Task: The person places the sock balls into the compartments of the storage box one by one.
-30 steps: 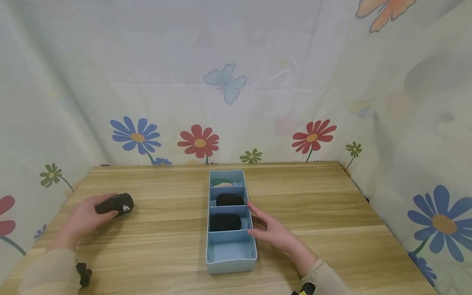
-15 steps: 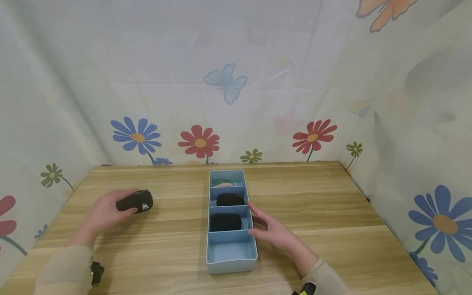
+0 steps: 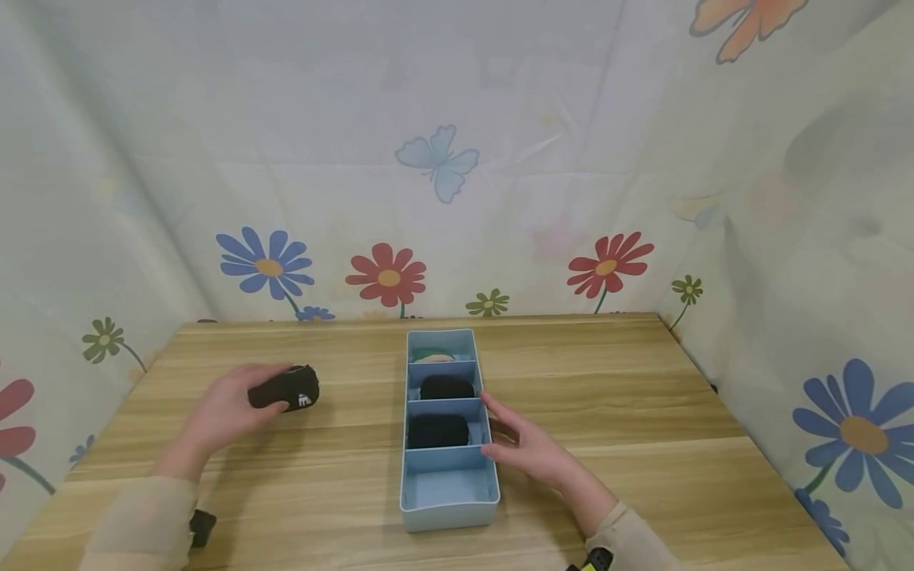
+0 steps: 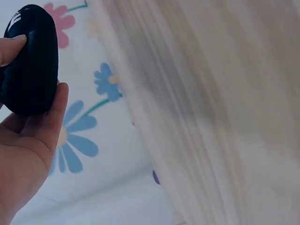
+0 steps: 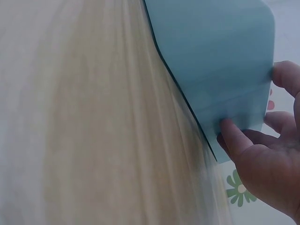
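My left hand [image 3: 232, 404] holds a rounded, soft-looking black bundle [image 3: 286, 388] with white lettering, thumb on the near side and fingers behind. It is above the left part of the table; its exact kind is unclear. In the left wrist view the bundle [image 4: 35, 65] sits between thumb and fingers. A light-blue organizer box [image 3: 448, 519] with a row of compartments stands mid-table. Two similar black bundles, one [image 3: 446, 387] behind the other [image 3: 438, 430], lie in its middle compartments. My right hand [image 3: 531, 452] touches the box's right side with its fingertips, as the right wrist view shows on the blue wall [image 5: 220, 56].
A green and beige item [image 3: 432, 355] lies partly hidden in the box's rearmost compartment. The front compartment [image 3: 448, 488] shows its bare floor. A wood-grain table [image 3: 607, 381] lies beneath, with a flower-printed curtain [image 3: 500, 198] behind it and at both sides.
My left hand has carried the black bundle to the right, closer to the box. The right hand and the box have stayed in place.
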Demonstrator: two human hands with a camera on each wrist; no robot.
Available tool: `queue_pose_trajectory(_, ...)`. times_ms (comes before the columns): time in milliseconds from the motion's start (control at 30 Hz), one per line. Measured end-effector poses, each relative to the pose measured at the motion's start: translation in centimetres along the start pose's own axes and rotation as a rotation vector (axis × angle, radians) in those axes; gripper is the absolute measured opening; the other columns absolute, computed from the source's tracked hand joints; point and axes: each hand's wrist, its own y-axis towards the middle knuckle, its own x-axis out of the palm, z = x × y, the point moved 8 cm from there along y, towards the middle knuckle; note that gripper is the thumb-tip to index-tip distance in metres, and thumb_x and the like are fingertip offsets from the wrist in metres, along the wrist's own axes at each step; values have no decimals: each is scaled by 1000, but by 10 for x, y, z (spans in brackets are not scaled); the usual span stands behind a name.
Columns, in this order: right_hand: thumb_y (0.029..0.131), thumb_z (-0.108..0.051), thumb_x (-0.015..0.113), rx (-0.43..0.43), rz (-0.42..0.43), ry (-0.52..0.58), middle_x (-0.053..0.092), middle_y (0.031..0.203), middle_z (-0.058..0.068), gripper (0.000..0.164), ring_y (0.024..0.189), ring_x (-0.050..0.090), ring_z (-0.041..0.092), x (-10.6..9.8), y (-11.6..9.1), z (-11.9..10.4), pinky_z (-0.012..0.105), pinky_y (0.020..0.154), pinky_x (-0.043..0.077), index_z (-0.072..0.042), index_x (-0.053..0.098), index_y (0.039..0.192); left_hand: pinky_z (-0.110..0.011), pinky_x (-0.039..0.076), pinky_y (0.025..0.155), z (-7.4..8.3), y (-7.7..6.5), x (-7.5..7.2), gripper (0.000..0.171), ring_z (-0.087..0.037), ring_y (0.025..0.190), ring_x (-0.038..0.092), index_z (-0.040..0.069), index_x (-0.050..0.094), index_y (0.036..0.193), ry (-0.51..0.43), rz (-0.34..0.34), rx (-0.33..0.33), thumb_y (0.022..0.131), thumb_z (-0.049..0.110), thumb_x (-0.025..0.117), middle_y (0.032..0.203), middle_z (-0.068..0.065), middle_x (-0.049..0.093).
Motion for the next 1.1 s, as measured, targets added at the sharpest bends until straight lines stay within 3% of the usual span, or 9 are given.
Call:
queue_pose_trajectory(300,95,-10,67,-8,-4,-18,19,162,18,78,140,33,42,0,1,-1,50,114,28,-4,20,157,-60,47,90,39,4,-1,58,-44,112,57,6,62,133,-22,30,79,80,16,82,124,-22,63)
queue_pose_trajectory(633,95,-11,68,6,-8,-9,19,162,18,80,140,33,43,0,0,-2,50,113,28,-4,19,157,-55,52,84,69,4,7,57,-38,106,60,12,65,131,-43,52,140,77,14,84,120,-15,64)
queue_pose_trajectory(833,94,-15,70,20,-10,-32,19,162,15,81,140,34,40,-1,0,-2,48,113,30,-6,20,158,-55,53,82,84,2,8,57,-35,105,61,13,65,131,-107,55,158,77,12,84,119,-11,64)
queue_pose_trajectory(1100,95,-13,67,-8,-27,-38,19,161,20,79,139,34,44,-1,1,-4,52,112,29,-1,19,157,-49,53,81,104,1,10,57,-30,105,61,18,65,132,-198,39,167,79,18,84,122,-7,65)
